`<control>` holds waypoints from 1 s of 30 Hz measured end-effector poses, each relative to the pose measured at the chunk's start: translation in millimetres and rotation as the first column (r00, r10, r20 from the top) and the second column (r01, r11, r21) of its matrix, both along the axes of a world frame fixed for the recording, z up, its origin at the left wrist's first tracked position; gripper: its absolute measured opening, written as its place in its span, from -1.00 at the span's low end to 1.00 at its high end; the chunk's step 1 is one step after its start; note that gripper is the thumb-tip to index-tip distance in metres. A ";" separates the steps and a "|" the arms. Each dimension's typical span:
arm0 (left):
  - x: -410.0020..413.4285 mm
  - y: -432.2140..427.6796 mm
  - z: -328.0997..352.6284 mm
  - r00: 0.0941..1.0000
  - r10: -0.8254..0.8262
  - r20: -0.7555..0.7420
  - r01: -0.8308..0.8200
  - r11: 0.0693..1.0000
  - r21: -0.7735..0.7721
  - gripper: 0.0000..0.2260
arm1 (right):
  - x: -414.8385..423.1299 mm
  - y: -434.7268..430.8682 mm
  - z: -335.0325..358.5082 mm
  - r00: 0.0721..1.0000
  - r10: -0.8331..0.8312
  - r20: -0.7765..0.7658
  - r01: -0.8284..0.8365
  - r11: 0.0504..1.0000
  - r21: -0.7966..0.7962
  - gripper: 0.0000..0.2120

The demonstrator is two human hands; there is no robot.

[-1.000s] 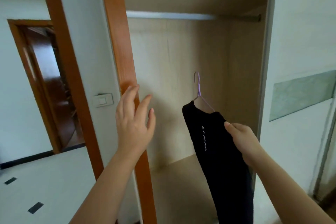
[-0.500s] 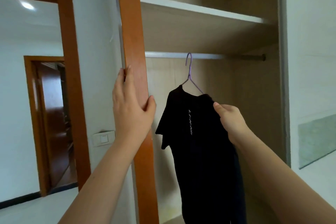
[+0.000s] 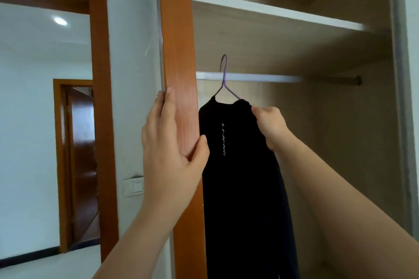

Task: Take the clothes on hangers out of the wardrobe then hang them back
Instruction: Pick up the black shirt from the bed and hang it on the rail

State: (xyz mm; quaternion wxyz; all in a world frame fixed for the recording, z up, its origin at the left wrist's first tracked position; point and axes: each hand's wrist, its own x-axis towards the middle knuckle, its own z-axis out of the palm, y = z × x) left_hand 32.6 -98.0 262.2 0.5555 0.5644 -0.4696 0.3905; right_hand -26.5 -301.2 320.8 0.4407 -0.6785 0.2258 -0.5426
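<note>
A black T-shirt (image 3: 240, 165) with small white lettering hangs on a purple wire hanger (image 3: 224, 77). My right hand (image 3: 271, 127) grips the shirt's right shoulder together with the hanger arm under it. The hanger's hook reaches above the silver wardrobe rail (image 3: 272, 78) and crosses in front of it; whether it rests on the rail I cannot tell. My left hand (image 3: 172, 152) clasps the orange wooden frame (image 3: 179, 52) of the wardrobe opening, fingers on its left side, thumb on its right edge.
A white-edged shelf (image 3: 278, 12) runs above the rail. The wardrobe's beige back panel (image 3: 340, 142) is bare to the right of the shirt. A light switch (image 3: 133, 186) sits on the wall to the left, beside an open doorway (image 3: 45, 120).
My right hand has lifted the shirt and hanger from low in the wardrobe up to rail height. My left hand moved from open in the air onto the frame.
</note>
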 end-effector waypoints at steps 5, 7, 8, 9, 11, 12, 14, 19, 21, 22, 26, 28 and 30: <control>0.3 -0.1 -0.5 1.000 -0.019 -0.012 0.019 1.000 -0.015 -0.33 | 29.4 -7.6 7.3 0.999 0.046 0.022 -0.046 0.999 0.015 -0.62; 1.0 -0.1 -1.1 0.999 -0.050 -0.003 0.050 0.998 -0.026 -0.33 | 38.3 -13.0 8.0 0.999 0.045 0.006 -0.045 0.999 0.017 -0.62; 1.4 -0.1 -1.0 0.998 -0.062 -0.004 0.062 0.998 -0.029 -0.33 | 42.0 -15.5 8.4 0.999 0.044 -0.001 -0.043 0.999 0.007 -0.62; 1.6 -0.2 -0.9 0.998 -0.068 -0.006 0.068 0.997 -0.031 -0.33 | 45.3 -17.8 8.6 0.999 0.041 -0.012 -0.041 0.999 -0.004 -0.62; 2.4 -0.1 -0.8 0.997 -0.074 -0.005 0.074 0.997 -0.034 -0.32 | 50.4 -20.9 8.0 0.998 0.045 -0.032 -0.045 0.999 -0.010 -0.62; 2.6 -0.1 -0.9 0.997 -0.077 -0.004 0.077 0.996 -0.036 -0.31 | 52.7 -22.2 6.9 0.998 0.048 -0.038 -0.049 0.999 -0.005 -0.62; 2.6 0.2 -1.5 0.997 -0.083 -0.003 0.083 0.996 -0.040 -0.30 | 57.3 -24.8 3.3 0.998 0.042 -0.057 -0.041 0.999 0.009 -0.62; 3.2 0.0 -1.1 0.996 -0.091 0.016 0.092 0.995 -0.034 -0.31 | 69.0 -26.6 -9.2 0.994 0.063 -0.094 -0.058 0.997 0.053 -0.62; 4.3 0.0 -1.5 0.996 -0.094 0.012 0.094 0.995 -0.035 -0.32 | 71.1 -26.1 -13.3 0.992 0.084 -0.092 -0.078 0.995 0.065 -0.63; 4.9 -0.2 -1.6 0.996 -0.091 0.014 0.091 0.995 -0.039 -0.32 | 71.6 -26.5 -15.1 0.992 0.089 -0.087 -0.083 0.994 0.065 -0.64; 4.9 -0.2 -1.7 0.996 -0.092 0.011 0.093 0.995 -0.046 -0.32 | 67.4 -26.3 -24.5 0.990 0.122 -0.067 -0.121 0.992 0.023 -0.77; 4.4 -0.2 -1.4 0.996 -0.093 0.012 0.094 0.995 -0.044 -0.32 | 61.1 -23.0 -31.2 0.988 0.125 -0.087 -0.127 0.992 -0.018 -0.86; 4.2 0.0 -0.9 0.997 -0.081 0.013 0.081 0.996 -0.047 -0.32 | 51.6 -16.7 -39.3 0.985 0.135 -0.105 -0.138 0.990 -0.023 -0.92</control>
